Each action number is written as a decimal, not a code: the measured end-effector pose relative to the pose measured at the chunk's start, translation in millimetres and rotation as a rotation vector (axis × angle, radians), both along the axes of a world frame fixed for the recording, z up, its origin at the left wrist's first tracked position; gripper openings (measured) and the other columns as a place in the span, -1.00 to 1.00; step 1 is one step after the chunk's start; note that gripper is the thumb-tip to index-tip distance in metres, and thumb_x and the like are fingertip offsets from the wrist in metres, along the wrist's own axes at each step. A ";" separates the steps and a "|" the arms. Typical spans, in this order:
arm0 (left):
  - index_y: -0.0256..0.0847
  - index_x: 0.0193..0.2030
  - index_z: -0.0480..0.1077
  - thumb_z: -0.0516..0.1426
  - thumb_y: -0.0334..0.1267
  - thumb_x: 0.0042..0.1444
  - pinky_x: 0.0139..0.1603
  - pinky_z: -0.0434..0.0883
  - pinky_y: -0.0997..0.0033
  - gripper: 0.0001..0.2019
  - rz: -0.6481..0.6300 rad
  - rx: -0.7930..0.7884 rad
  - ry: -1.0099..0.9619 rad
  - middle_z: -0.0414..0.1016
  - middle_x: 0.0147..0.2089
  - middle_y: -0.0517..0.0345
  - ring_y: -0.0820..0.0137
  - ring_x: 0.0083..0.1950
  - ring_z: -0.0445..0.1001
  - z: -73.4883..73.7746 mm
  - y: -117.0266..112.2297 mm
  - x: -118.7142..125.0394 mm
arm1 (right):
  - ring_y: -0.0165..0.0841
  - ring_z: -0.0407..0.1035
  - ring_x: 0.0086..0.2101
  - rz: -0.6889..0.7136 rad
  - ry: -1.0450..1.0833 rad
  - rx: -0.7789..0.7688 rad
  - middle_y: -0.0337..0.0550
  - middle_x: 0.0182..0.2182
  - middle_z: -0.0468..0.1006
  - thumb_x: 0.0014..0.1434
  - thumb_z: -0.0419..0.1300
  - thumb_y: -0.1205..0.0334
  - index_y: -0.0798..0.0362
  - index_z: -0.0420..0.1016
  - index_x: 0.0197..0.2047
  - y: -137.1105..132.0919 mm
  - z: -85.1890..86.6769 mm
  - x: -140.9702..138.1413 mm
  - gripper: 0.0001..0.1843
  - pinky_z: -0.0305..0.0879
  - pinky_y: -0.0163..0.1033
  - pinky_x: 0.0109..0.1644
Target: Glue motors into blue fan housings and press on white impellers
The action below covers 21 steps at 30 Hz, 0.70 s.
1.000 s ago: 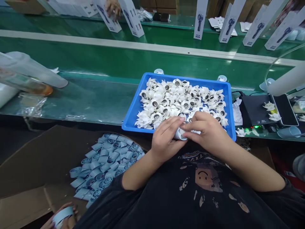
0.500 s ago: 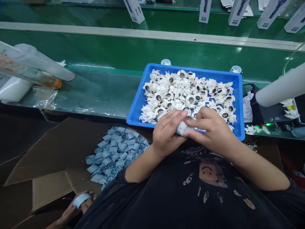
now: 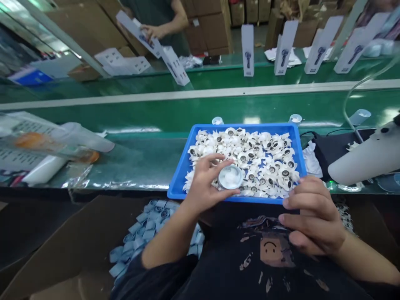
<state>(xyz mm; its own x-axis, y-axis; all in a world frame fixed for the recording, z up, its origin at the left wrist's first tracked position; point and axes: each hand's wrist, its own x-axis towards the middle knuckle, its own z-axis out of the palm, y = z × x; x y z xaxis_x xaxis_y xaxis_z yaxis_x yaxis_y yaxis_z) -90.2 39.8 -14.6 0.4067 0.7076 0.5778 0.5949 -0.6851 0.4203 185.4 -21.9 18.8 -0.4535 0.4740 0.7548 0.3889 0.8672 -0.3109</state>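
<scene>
Ring (image 3: pixel 230 187) held above tray (image 3: pixel 181 166)

The left hand (image 3: pixel 203 185) pinches the ring between thumb and fingers; a white piece (image 3: pixel 231 178) lies inside. White fans (image 3: pixel 250 177) lie in the blue tray. The right hand (image 3: pixel 315 216), fingers half-curled and apart, is near the tray's right front corner.

The right hand (image 3: pixel 315 218) is blurred. The left forearm (image 3: pixel 171 233) hides some pale-blue cylinders (image 3: pixel 146 227). The top edge cuts off a co-worker (image 3: pixel 154 12) above the torso. Lettering on 4 white boxes (image 3: pixel 248 46) is too small to read.
</scene>
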 end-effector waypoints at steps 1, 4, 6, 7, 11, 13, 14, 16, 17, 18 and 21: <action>0.00 0.12 0.42 0.35 0.11 -0.06 0.07 0.48 0.01 -0.40 0.020 -0.034 0.020 0.47 0.02 0.01 0.11 0.04 0.48 8.2 19.3 -1.7 | -0.25 0.38 -0.29 -0.033 0.035 0.005 -0.12 -0.31 0.49 0.37 0.02 0.12 -0.02 0.52 -0.33 -3.5 -3.1 6.0 -0.68 0.31 0.02 -0.08; -0.07 0.14 0.37 0.32 -0.09 0.02 -0.08 0.54 0.11 -0.47 0.082 -0.159 0.039 0.46 -0.04 0.03 0.20 -0.11 0.51 31.7 91.2 19.3 | -0.30 0.39 -0.32 -0.066 0.123 -0.063 -0.12 -0.34 0.48 0.38 0.00 0.20 0.03 0.47 -0.36 -9.4 -16.0 11.6 -0.68 0.36 -0.05 -0.16; -0.19 0.23 0.26 0.28 -0.27 0.05 -0.01 0.53 0.13 -0.41 0.163 -0.210 0.076 0.43 0.04 -0.06 0.19 -0.04 0.51 42.5 135.4 50.4 | -0.31 0.40 -0.33 -0.061 0.154 -0.063 -0.10 -0.33 0.46 0.38 -0.01 0.22 0.05 0.47 -0.35 -11.9 -23.3 11.3 -0.68 0.38 -0.08 -0.21; -0.27 0.25 0.22 0.24 -0.34 0.08 0.08 0.48 0.12 -0.42 0.211 -0.241 0.160 0.40 0.11 -0.12 0.17 0.06 0.48 45.7 152.7 66.5 | -0.30 0.40 -0.32 -0.060 0.155 -0.052 -0.09 -0.32 0.46 0.37 -0.01 0.22 0.04 0.49 -0.33 -14.1 -26.2 12.4 -0.69 0.40 -0.08 -0.21; -0.33 0.05 0.40 0.14 -0.18 0.29 0.03 0.51 0.24 -0.71 0.217 -0.353 0.281 0.44 0.06 0.00 0.33 -0.02 0.52 47.2 186.4 109.1 | -0.17 0.46 -0.26 -0.072 0.052 -0.064 -0.03 -0.26 0.48 0.26 0.06 0.29 -0.06 0.55 -0.23 -24.6 -35.5 35.2 -0.79 0.46 0.02 -0.19; -0.40 0.05 0.41 0.09 -0.09 0.32 0.04 0.52 0.27 -0.62 0.237 -0.426 0.302 0.42 0.08 0.01 0.35 -0.05 0.53 49.4 185.8 117.2 | -0.13 0.47 -0.24 -0.099 0.005 -0.080 0.00 -0.23 0.48 0.23 0.08 0.30 -0.11 0.56 -0.20 -22.6 -37.8 53.3 -0.77 0.48 0.03 -0.21; -0.42 0.05 0.41 0.10 -0.09 0.30 0.11 0.49 0.25 -0.61 0.241 -0.454 0.299 0.41 0.13 0.00 0.32 0.00 0.54 53.7 181.3 118.6 | -0.13 0.48 -0.25 -0.099 -0.033 -0.107 0.00 -0.21 0.49 0.22 0.09 0.31 -0.13 0.56 -0.19 -18.8 -37.0 60.5 -0.76 0.49 0.01 -0.23; -0.43 0.03 0.42 0.14 -0.14 0.22 0.26 0.35 0.21 -0.62 0.196 -0.483 0.270 0.38 0.25 0.06 0.16 0.18 0.46 70.1 162.3 112.6 | -0.18 0.49 -0.26 -0.078 -0.117 -0.172 -0.01 -0.19 0.49 0.22 0.11 0.33 -0.14 0.55 -0.16 -7.6 -31.0 66.1 -0.76 0.50 -0.09 -0.27; -0.34 0.04 0.43 0.20 -0.15 0.13 0.28 0.31 0.29 -0.61 0.135 -0.511 0.257 0.41 0.26 0.14 0.19 0.24 0.42 81.1 147.3 102.3 | -0.21 0.50 -0.26 -0.063 -0.163 -0.210 -0.03 -0.18 0.50 0.24 0.11 0.33 -0.13 0.54 -0.14 -0.9 -26.4 63.5 -0.77 0.51 -0.13 -0.28; -0.22 0.12 0.40 0.22 -0.17 0.10 0.28 0.29 0.40 -0.57 0.013 -0.525 0.233 0.44 0.25 0.27 0.31 0.28 0.38 92.0 128.8 85.3 | -0.24 0.51 -0.25 -0.048 -0.209 -0.242 -0.05 -0.17 0.50 0.26 0.12 0.32 -0.12 0.53 -0.12 6.3 -21.6 57.9 -0.79 0.51 -0.17 -0.27; -0.07 0.14 0.45 0.26 -0.13 0.10 0.09 0.48 0.47 -0.56 -0.550 -0.729 0.081 0.58 0.09 0.23 0.34 0.09 0.57 102.0 59.1 -4.9 | -0.25 0.51 -0.14 0.008 -0.406 -0.309 -0.08 -0.10 0.53 0.36 0.08 0.19 -0.09 0.51 -0.06 29.7 -11.6 32.5 -0.80 0.52 -0.18 -0.16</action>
<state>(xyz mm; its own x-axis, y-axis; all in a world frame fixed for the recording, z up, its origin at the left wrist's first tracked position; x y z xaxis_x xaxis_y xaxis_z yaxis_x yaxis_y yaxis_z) -95.1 98.9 87.4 0.8139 0.5807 0.0192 0.3100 -0.4619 0.8310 217.9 7.8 7.2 -0.6858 0.6425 0.3418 0.5251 0.7621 -0.3788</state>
